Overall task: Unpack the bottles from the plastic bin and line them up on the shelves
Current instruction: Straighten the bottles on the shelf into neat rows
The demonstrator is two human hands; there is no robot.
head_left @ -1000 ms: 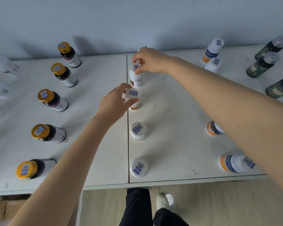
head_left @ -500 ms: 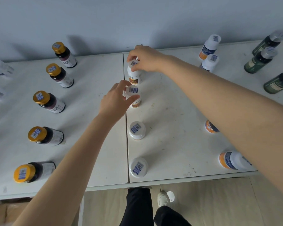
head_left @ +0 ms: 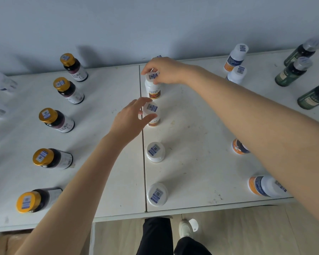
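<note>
White-capped and upright on the desk (head_left: 201, 144), the first white bottle (head_left: 152, 89) has its cap pinched from above by the right hand (head_left: 166, 70). Just nearer the person, the left hand (head_left: 127, 120) curls its thumb and fingers round the cap of the second white bottle (head_left: 152, 108). Two more white-capped bottles (head_left: 155, 152) carry the row on, nearer than the left hand. Gold-capped dark bottles (head_left: 56, 120) line up left of the left hand, and green bottles (head_left: 291, 72) stand right of the right hand.
</note>
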